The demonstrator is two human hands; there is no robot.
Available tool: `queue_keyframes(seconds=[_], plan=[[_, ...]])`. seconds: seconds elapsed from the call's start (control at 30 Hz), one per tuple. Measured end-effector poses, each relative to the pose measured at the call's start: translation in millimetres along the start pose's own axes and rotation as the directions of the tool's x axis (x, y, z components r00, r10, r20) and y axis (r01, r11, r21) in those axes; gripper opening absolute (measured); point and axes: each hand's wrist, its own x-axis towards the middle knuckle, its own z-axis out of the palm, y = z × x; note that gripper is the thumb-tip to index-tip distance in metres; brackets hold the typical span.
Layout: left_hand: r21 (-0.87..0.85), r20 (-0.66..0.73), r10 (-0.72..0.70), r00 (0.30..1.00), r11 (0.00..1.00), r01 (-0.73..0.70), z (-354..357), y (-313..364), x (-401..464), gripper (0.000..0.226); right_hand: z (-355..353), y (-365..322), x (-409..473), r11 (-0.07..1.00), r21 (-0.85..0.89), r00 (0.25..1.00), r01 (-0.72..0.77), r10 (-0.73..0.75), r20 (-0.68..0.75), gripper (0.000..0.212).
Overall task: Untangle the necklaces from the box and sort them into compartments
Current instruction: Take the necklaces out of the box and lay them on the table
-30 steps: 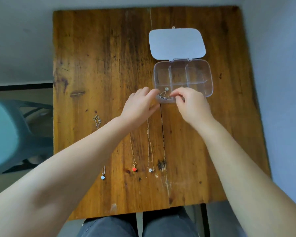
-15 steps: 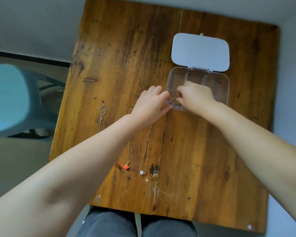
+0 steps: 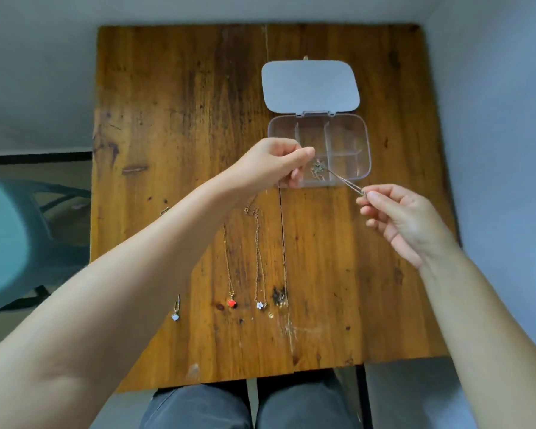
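**Chain drawn taut between two hands over the open box**

While the clear box [image 3: 364, 150] is sitting at the counter's two o'clock with its lid [image 3: 310, 86] lying flat at twelve o'clock of it, the left hand [image 3: 273, 164] is hovering over the box's near-left corner, its fingers curled and pinching one end of a tangled chain [image 3: 318, 168]. The small knot of links is hanging just at three o'clock of that hand's fingertips, above the near-left compartment. From the knot a thin doubled strand is running taut toward four o'clock to the right hand [image 3: 399, 221], which is gripping its end between thumb and forefinger, the other fingers loosely curled, just off the box's near edge.

On the wooden counter [image 3: 167, 119], toward six o'clock of the left hand, sorted necklaces are lying stretched out side by side: one with a red pendant [image 3: 231, 303], one with a small pale flower pendant [image 3: 261, 305] just at its three o'clock, and one with a pale pendant [image 3: 175, 317] well off at nine o'clock, partly hidden under the left forearm. The box's other compartments are looking bare.
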Motion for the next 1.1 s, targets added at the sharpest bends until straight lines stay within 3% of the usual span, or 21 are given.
queue_keyframes(seconds=[0.07, 0.13, 0.23, 0.33, 0.47, 0.57, 0.67, 0.73, 0.87, 0.97, 1.03, 1.1], plan=[[0.061, 0.069, -0.065, 0.996, 0.996, 0.061, 2, -7, 0, 0.038, 6, 36, -21, 0.993, 0.076, 0.993, -0.088, 0.094, -0.068, 0.016], [0.155, 0.104, -0.122, 0.987, 0.982, 0.105, 9, -16, 2, 0.037, 18, 70, -43, 0.992, 0.041, 0.972, -0.118, 0.123, -0.199, 0.011], [0.477, 0.131, -0.114, 0.985, 0.878, 0.038, 30, -36, 5, 0.035, 38, 113, -73, 0.944, -0.33, 0.924, -0.009, -0.118, -0.363, 0.007], [0.735, 0.166, -0.023, 0.986, 0.67, -0.108, 54, -58, 4, 0.029, 55, 148, -90, 0.718, -0.681, 0.915, 0.147, -0.36, -0.181, 0.013], [0.849, 0.27, 0.061, 0.961, 0.456, -0.267, 68, -75, 5, 0.026, 60, 174, -89, 0.537, -0.821, 0.931, 0.194, -0.364, -0.018, 0.013], [0.863, 0.341, 0.064, 0.938, 0.374, -0.34, 71, -81, 1, 0.026, 57, 179, -86, 0.422, -0.883, 0.927, 0.204, -0.373, 0.036, 0.014], [0.858, 0.313, 0.085, 0.946, 0.402, -0.32, 65, -81, -3, 0.025, 50, 173, -86, 0.419, -0.887, 0.941, 0.196, -0.334, 0.05, 0.018], [0.847, 0.249, 0.137, 0.959, 0.449, -0.284, 59, -75, -3, 0.027, 42, 156, -79, 0.478, -0.855, 0.941, 0.202, -0.336, 0.035, 0.021], [0.856, 0.039, 0.357, 0.933, 0.47, -0.216, 47, -62, 2, 0.028, 30, 86, -28, 0.553, -0.785, 0.888, 0.279, -0.46, -0.008, 0.021], [0.865, -0.088, 0.351, 0.932, 0.492, -0.103, 40, -62, 9, 0.027, 29, 28, 32, 0.495, -0.801, 0.857, 0.337, -0.514, 0.043, 0.026], [0.864, -0.111, 0.279, 0.954, 0.501, -0.046, 38, -66, 13, 0.023, 32, 3, 70, 0.423, -0.852, 0.921, 0.308, -0.356, 0.156, 0.035], [0.857, -0.125, 0.247, 0.961, 0.515, -0.021, 39, -69, 16, 0.023, 38, -11, 97, 0.234, -0.919, 0.944, 0.317, -0.169, 0.283, 0.045]])
